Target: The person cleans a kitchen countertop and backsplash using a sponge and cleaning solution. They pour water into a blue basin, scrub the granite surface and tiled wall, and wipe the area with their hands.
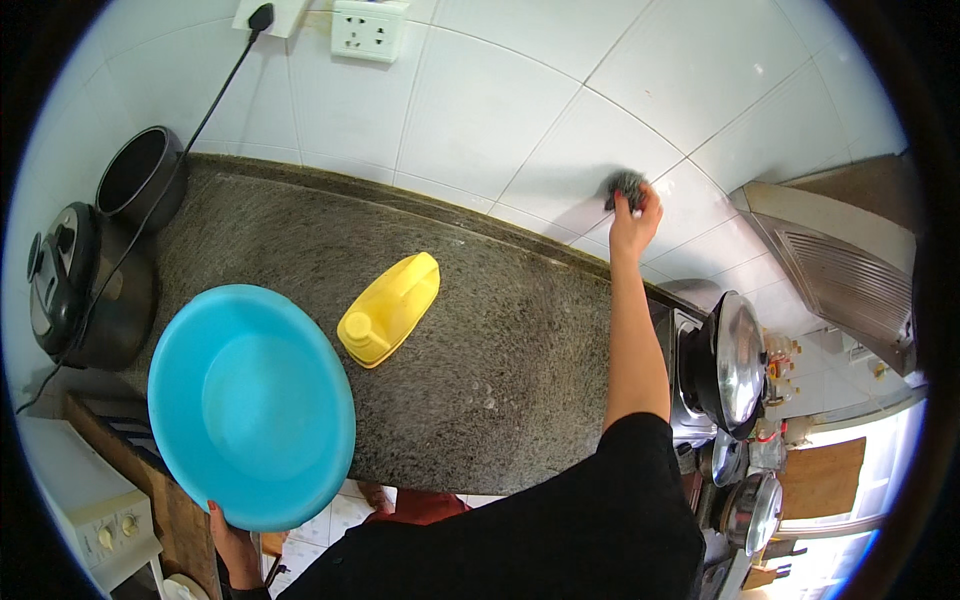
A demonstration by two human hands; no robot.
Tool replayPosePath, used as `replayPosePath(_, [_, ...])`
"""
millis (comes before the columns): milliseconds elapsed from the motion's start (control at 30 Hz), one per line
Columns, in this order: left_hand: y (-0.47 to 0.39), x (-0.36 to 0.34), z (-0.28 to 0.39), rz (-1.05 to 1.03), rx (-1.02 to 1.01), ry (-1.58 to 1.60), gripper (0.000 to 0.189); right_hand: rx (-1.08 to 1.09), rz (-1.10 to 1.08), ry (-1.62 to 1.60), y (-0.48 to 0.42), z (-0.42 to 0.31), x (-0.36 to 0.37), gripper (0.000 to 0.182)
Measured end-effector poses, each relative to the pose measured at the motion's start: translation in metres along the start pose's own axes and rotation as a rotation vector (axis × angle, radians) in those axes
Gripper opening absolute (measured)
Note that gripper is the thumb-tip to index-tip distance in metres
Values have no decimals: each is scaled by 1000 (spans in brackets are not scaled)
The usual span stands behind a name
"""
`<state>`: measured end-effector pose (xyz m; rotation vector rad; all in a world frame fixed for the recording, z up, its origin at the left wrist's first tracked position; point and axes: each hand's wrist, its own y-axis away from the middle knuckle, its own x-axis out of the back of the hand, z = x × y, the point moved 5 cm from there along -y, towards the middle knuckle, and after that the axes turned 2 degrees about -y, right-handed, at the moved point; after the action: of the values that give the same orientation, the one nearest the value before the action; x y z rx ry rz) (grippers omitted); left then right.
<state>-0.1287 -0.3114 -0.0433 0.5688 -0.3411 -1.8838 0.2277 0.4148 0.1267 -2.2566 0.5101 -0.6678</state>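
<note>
My right hand [636,225] is stretched out to the tiled wall, its fingers closed around a grey steel wool scourer [624,189] that appears to be against a white tile. Low on the left, my left hand [229,541] grips the rim of a round light-blue plastic basin [259,397]. The inside of the basin shows only some liquid or a bare pale bottom; I cannot tell which. Between the two hands, a yellow plastic jug with a cap [386,311] stands on the dark speckled stone countertop [480,405].
An electric pressure cooker [97,292] and its dark inner pot [142,176] are at the left, a black cord [217,94] running past them to the wall. On the right are a gas stove [686,390], a lidded wok [731,364] and a range hood [832,262]. A microwave oven [105,529] is at lower left.
</note>
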Motion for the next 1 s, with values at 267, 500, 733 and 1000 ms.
replayPosePath(267, [-11, 5, -7, 18, 61, -53, 71, -225, -450, 182, 126, 44, -95, 37])
replayPosePath(500, [2, 16, -6, 209, 32, -92, 75, -257, 123, -173, 14, 10, -16, 37])
replayPosePath(733, [-14, 21, -11, 165, 64, -185, 90, 45, -330, 60, 73, -4, -72, 38])
replayPosePath(1000, [4, -2, -1, 104, 166, -54, 62, -140, 385, -162, -61, 23, 37, 38])
